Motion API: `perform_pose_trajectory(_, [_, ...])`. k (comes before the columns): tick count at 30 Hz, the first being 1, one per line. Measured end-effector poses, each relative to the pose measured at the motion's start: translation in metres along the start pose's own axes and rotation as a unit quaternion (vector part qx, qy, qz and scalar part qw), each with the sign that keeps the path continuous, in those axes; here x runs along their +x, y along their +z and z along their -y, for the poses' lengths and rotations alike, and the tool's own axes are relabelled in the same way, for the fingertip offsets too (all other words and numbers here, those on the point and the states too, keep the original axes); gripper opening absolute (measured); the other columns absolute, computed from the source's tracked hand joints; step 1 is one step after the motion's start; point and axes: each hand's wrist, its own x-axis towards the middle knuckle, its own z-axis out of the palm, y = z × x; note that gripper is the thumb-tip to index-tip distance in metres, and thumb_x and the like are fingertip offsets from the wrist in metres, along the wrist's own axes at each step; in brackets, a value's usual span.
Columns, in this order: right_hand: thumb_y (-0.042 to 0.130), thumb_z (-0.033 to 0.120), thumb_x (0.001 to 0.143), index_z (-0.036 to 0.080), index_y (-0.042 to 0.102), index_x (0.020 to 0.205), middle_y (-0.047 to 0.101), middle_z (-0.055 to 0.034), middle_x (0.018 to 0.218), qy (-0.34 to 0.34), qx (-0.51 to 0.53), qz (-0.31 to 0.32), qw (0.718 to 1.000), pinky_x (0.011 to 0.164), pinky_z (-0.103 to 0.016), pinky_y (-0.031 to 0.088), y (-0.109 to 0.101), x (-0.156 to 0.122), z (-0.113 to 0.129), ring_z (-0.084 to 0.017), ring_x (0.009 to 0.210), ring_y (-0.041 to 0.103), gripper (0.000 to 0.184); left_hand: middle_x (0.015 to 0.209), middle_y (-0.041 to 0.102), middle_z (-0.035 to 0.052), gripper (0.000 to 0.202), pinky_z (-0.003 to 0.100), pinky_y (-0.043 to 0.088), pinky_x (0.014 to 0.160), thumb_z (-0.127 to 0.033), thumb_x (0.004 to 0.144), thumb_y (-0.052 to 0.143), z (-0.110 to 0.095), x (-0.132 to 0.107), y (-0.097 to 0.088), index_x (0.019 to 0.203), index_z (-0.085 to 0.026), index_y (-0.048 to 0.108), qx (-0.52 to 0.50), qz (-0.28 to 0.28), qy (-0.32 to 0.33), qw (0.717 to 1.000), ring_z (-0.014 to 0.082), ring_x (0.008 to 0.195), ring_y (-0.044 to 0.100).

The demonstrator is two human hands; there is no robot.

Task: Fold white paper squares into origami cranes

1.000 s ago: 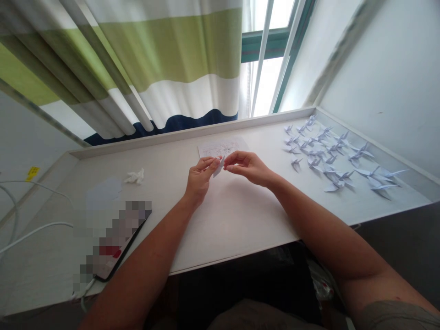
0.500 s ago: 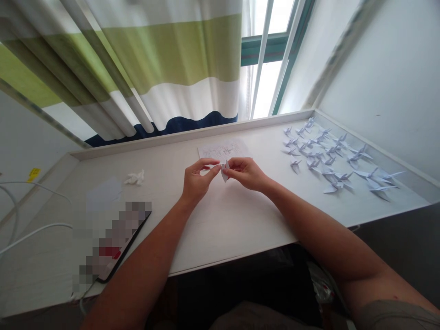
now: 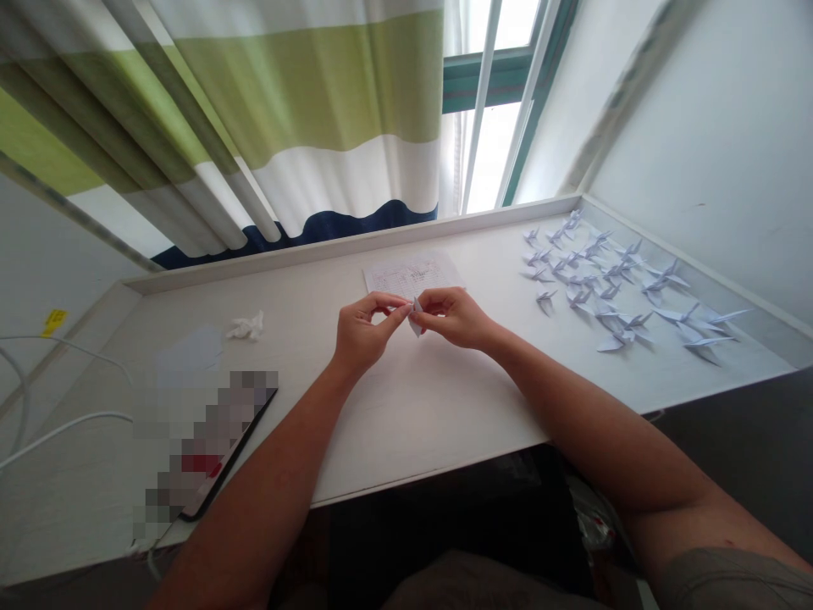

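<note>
A small piece of white origami paper, folded to a point, is held in the air over the middle of the table. My left hand pinches its left side between thumb and index finger. On the other side, my right hand grips the same paper with thumb and curled fingers. The fingers cover much of it, so its full shape is hidden. Just beyond the hands lies a printed sheet of paper, flat on the white table.
Several white paper cranes stand grouped on the table's right. To the left are a crumpled tissue, pale paper sheets, a blurred flat device and white cables. A raised rim borders the back, below a striped curtain.
My left fingertips have closed in slightly on the paper, and the strip that showed between them is now hidden. The view has shifted a little; the table items stay put.
</note>
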Motion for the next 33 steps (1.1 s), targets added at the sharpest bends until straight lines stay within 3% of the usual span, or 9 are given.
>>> perform_pose_trajectory(4, [0.078, 0.047, 0.091, 0.019, 0.067, 0.074, 0.073, -0.0026, 0.072, -0.003, 0.002, 0.005, 1.000, 0.066, -0.029, 0.052, 0.000, 0.000, -0.001, -0.016, 0.069, 0.066, 0.035, 0.088, 0.081, 0.0060, 0.017, 0.036, 0.058, 0.082, -0.032, 0.078, 0.089, -0.002, 0.001, 0.003, 0.081, -0.020, 0.077, -0.026, -0.017, -0.012, 0.999, 0.0206, 0.085, 0.076])
perform_pose_trajectory(9, [0.080, 0.050, 0.088, 0.018, 0.069, 0.076, 0.071, -0.0018, 0.071, 0.001, 0.034, -0.002, 0.999, 0.063, -0.029, 0.047, -0.001, 0.000, -0.002, -0.015, 0.068, 0.061, 0.036, 0.083, 0.080, 0.0022, 0.032, 0.036, 0.060, 0.084, -0.032, 0.073, 0.092, -0.002, 0.001, 0.003, 0.094, -0.022, 0.071, -0.069, -0.040, -0.070, 0.994, 0.0212, 0.083, 0.079])
perform_pose_trajectory(15, [0.081, 0.047, 0.087, 0.019, 0.068, 0.075, 0.069, -0.0012, 0.068, 0.023, 0.061, -0.025, 0.998, 0.061, -0.030, 0.044, -0.001, 0.002, -0.004, -0.014, 0.065, 0.058, 0.033, 0.084, 0.081, 0.0045, 0.028, 0.038, 0.060, 0.085, -0.039, 0.088, 0.077, -0.003, 0.003, -0.001, 0.108, -0.020, 0.075, -0.065, -0.032, -0.098, 0.993, 0.0221, 0.086, 0.079])
perform_pose_trajectory(18, [0.080, 0.045, 0.087, 0.019, 0.068, 0.074, 0.069, -0.0012, 0.068, 0.033, 0.052, -0.027, 0.998, 0.059, -0.029, 0.043, -0.001, 0.002, -0.005, -0.014, 0.064, 0.057, 0.031, 0.085, 0.081, 0.0059, 0.026, 0.036, 0.059, 0.084, -0.044, 0.092, 0.071, -0.002, 0.004, -0.002, 0.097, -0.019, 0.079, -0.040, -0.018, -0.100, 0.994, 0.0216, 0.087, 0.077])
perform_pose_trajectory(22, [0.079, 0.045, 0.088, 0.019, 0.069, 0.076, 0.069, -0.0009, 0.069, 0.032, 0.043, -0.011, 0.999, 0.060, -0.029, 0.043, -0.002, 0.002, -0.008, -0.013, 0.064, 0.057, 0.030, 0.081, 0.080, 0.0049, 0.021, 0.035, 0.058, 0.084, -0.040, 0.084, 0.079, 0.003, 0.004, -0.002, 0.080, -0.019, 0.080, -0.027, 0.008, -0.098, 0.995, 0.0204, 0.082, 0.074])
perform_pose_trajectory(28, [0.081, 0.045, 0.087, 0.018, 0.069, 0.077, 0.069, -0.0011, 0.070, 0.032, 0.037, -0.004, 0.999, 0.062, -0.029, 0.044, -0.003, 0.003, -0.009, -0.014, 0.065, 0.058, 0.031, 0.081, 0.080, 0.0052, 0.021, 0.036, 0.058, 0.087, -0.038, 0.079, 0.086, 0.005, 0.005, -0.004, 0.082, -0.018, 0.080, -0.068, 0.023, -0.126, 0.989, 0.0190, 0.080, 0.073])
perform_pose_trajectory(33, [0.078, 0.047, 0.089, 0.019, 0.069, 0.076, 0.069, -0.0011, 0.069, 0.033, 0.030, -0.008, 0.999, 0.061, -0.029, 0.043, -0.003, 0.003, -0.009, -0.014, 0.065, 0.057, 0.033, 0.083, 0.080, 0.0075, 0.031, 0.036, 0.058, 0.085, -0.049, 0.082, 0.085, 0.004, 0.006, -0.007, 0.086, -0.018, 0.081, -0.058, 0.056, -0.141, 0.987, 0.0204, 0.082, 0.074])
